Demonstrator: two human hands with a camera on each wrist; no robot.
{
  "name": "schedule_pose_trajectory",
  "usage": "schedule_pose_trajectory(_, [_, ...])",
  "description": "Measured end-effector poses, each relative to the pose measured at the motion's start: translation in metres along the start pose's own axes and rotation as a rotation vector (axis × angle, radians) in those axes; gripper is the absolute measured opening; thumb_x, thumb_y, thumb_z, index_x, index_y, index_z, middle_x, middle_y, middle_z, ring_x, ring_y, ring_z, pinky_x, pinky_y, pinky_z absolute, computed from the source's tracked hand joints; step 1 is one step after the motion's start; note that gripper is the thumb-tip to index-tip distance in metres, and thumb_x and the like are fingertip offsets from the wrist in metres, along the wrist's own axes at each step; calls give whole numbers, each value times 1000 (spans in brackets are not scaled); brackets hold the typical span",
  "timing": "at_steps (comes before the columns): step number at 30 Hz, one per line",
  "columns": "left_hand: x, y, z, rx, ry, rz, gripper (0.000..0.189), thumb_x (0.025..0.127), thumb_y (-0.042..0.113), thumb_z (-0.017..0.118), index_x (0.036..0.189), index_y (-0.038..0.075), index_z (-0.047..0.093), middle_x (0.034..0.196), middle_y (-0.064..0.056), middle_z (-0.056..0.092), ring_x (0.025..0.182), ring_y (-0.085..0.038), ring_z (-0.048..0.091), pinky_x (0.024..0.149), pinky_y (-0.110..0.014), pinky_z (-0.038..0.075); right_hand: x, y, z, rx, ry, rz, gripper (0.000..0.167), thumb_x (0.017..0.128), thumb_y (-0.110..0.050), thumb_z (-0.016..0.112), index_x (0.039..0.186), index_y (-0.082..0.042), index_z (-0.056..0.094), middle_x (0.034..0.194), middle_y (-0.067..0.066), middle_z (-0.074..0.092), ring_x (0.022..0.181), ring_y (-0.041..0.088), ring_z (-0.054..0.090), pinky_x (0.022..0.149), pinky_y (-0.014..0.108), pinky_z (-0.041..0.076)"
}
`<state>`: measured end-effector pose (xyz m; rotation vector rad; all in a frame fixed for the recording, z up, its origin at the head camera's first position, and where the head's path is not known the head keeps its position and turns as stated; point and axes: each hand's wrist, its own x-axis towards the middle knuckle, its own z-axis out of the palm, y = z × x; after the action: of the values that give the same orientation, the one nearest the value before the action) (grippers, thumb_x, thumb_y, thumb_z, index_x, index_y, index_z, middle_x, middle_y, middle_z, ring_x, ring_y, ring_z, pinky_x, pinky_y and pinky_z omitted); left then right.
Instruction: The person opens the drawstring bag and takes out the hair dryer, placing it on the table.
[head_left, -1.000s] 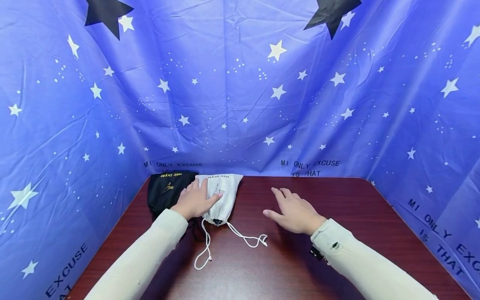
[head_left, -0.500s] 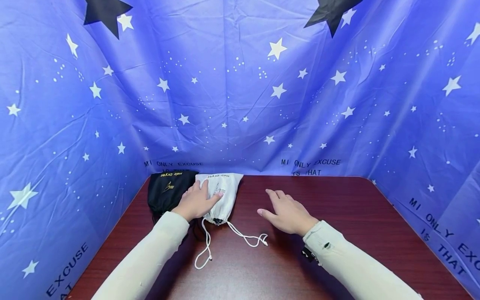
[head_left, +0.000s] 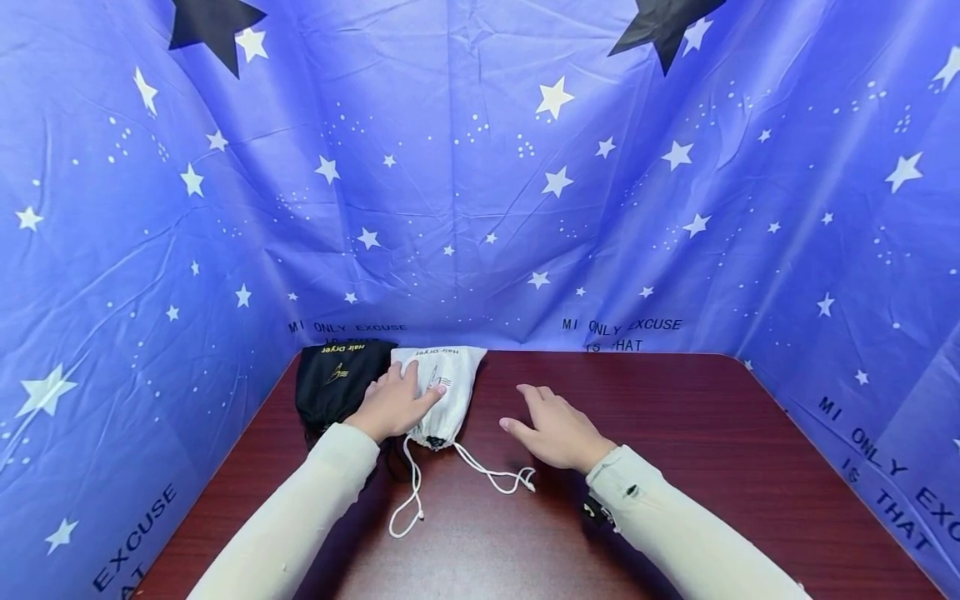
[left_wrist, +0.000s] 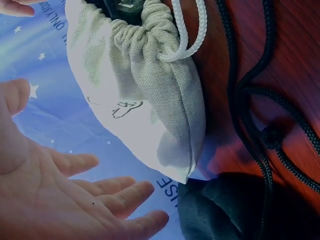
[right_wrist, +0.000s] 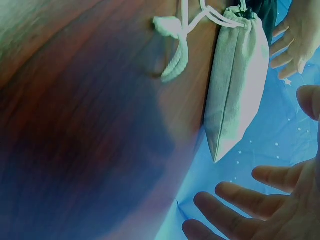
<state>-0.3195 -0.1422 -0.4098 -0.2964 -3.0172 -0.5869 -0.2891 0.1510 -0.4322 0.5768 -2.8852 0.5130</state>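
A white drawstring bag printed "Hair Dryer" lies on the table, its cords trailing toward the front. Something dark shows at its gathered mouth in the left wrist view. Beside it on the left is a matching black drawstring bag, partly hidden by my left arm. My left hand hovers over the white bag with fingers spread; the left wrist view shows that hand apart from the cloth. To the right of the white bag, my right hand hangs above the table, fingers extended and holding nothing.
The dark red wooden table has its far edge just behind both bags. A blue star-printed curtain encloses the back and sides. A white cord reaches across toward my right hand.
My right hand has moved left, closer to the white bag. The left hand and both bags look unchanged.
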Motion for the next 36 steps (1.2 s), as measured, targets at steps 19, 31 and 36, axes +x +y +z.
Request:
schedule_pose_trajectory(19, [5,-10,6,-89,13,-14,85,102,56,49,159,-4,28,161,-37,27,149,-53,31,116,-69,28,11,-16,17,-32,-29,0,75,96,-60,59,148,-7,50,139,15,61,123,38,63,99,52,53])
schedule_pose_trajectory(31, [7,-19,13,-174,1,-56,86,103,55,49,161,-4,22,163,-35,23,150,-52,28,117,-67,29,20,-19,26,-18,-33,-2,68,95,-60,60,140,-9,58,132,13,64,117,35,65,94,50,54])
schedule_pose_trajectory(36, [9,-22,15,-193,11,-37,85,104,50,50,159,-9,22,160,-38,24,149,-53,29,119,-61,31,23,-23,26,15,-46,2,66,95,-59,61,138,-9,60,130,12,65,116,33,66,94,50,54])
